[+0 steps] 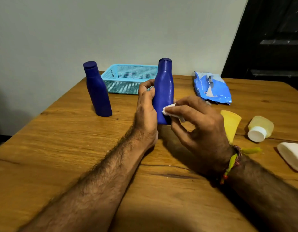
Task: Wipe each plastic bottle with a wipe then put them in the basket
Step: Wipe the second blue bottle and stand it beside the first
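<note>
Bottle (163,91) glossy dark blue (capped).

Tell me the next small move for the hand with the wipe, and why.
Probably drag the wipe up the held blue bottle toward its cap. The right hand pinches the wipe against the bottle's lower side, while the left hand grips the bottle upright. The upper body appears not yet reached, and the basket behind holds no bottle.

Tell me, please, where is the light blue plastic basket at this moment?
In the head view the light blue perforated plastic basket sits at the far edge of the wooden table, against the wall, between the standing dark blue plastic bottle and the held one.
</note>
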